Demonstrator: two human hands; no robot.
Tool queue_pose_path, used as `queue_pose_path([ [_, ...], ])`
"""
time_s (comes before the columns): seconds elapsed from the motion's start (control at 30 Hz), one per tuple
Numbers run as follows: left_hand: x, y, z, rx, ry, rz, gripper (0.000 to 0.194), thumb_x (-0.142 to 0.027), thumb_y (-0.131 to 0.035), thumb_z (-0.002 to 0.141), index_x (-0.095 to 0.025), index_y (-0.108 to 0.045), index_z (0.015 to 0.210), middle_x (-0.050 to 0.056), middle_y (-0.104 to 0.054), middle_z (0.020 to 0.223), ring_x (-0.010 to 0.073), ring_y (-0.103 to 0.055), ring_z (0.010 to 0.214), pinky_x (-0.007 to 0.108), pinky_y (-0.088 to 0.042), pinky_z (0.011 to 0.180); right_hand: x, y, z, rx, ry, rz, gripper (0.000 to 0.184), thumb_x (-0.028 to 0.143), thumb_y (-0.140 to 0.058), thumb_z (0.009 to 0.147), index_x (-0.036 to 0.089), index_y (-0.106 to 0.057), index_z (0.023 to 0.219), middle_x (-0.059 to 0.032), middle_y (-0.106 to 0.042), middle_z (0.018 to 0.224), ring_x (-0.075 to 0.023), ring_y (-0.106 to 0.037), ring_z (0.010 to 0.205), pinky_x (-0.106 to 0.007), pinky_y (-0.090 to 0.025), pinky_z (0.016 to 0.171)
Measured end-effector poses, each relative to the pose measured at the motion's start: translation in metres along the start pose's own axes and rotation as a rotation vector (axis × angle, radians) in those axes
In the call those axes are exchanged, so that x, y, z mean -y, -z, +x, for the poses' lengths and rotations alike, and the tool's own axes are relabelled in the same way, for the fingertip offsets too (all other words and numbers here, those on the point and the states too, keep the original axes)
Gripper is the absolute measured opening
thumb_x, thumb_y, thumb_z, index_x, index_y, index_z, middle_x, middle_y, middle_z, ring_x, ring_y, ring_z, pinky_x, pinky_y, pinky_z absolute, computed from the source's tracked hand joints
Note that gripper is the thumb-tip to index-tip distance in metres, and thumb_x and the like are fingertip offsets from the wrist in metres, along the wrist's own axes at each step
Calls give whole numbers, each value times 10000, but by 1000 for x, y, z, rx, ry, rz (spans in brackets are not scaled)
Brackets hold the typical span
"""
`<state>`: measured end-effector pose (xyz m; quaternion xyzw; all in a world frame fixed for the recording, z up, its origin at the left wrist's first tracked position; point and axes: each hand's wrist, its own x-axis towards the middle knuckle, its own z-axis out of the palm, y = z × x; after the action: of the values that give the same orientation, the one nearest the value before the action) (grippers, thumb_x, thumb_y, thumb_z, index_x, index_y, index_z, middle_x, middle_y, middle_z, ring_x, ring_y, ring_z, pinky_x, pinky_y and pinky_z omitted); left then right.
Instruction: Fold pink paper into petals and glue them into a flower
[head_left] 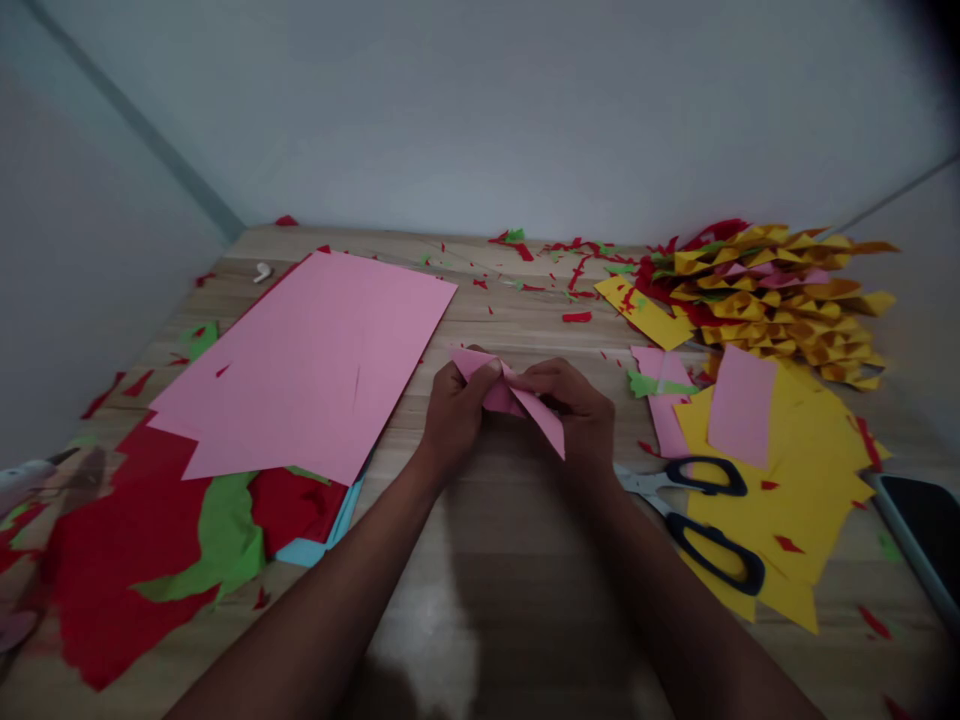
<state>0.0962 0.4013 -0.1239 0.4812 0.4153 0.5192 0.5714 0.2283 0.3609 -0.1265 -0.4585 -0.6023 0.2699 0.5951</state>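
Between both hands is a small piece of pink paper (541, 415), bent and pinched near its middle. My left hand (459, 405) grips its left side, thumb on top. The fingers of my right hand (574, 400) are closed on the paper's right part, and one pink corner hangs down toward the wrist. Scissors (694, 500) with dark handles lie beside my right forearm, partly on yellow paper (806, 500). Two pink strips rest nearby, one pink strip (742, 405) on top of the yellow sheets. Large pink sheets (322, 360) lie to the left of my left hand.
Folded yellow paper pieces (780, 300) are heaped at the back right. Red paper (135, 570) and a green scrap (232, 535) lie at the left front. A phone (922, 540) sits at the right edge, a white earbud (262, 271) at the back left. Small scraps litter the table (420, 560).
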Motion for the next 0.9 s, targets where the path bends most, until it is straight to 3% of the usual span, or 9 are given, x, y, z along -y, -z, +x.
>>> queue_pose_path([
  [0.17,0,2,0,-44,-38,7,164,-332,-677,792,-173,-708,818,23,-688,833,142,-598,756,241,-460,694,0,-2,-2,-1,29,-9,252,112,-701,836,300,-771,989,11,-666,876,-130,-631,797,-254,-481,646],
  [0.37,-1,4,-1,-54,-64,43,164,-329,-692,776,-166,-675,767,-9,-632,725,120,-544,659,239,-437,626,4,-6,-4,-51,6,-77,134,171,-668,874,249,-728,966,-3,-727,898,-144,-671,836,-269,-535,702],
  [0.6,-4,4,-1,41,-185,97,127,-261,-661,820,-184,-640,722,-27,-594,698,109,-528,672,232,-434,664,5,-5,-2,-171,118,-221,125,164,-654,890,252,-713,957,5,-746,904,-149,-699,862,-301,-562,809],
  [0.77,-4,2,-1,8,-203,121,133,-279,-669,831,-187,-643,738,-25,-601,717,112,-533,678,230,-434,644,3,-3,-2,-118,118,-201,154,162,-662,886,251,-713,1001,-6,-737,924,-150,-688,869,-291,-564,776],
  [0.9,-5,2,-1,-47,-120,142,151,-290,-671,816,-175,-666,718,-17,-627,697,116,-548,656,231,-429,609,1,-2,-4,-12,125,-187,226,138,-636,900,277,-739,1046,-21,-686,941,-146,-662,855,-275,-540,685],
])
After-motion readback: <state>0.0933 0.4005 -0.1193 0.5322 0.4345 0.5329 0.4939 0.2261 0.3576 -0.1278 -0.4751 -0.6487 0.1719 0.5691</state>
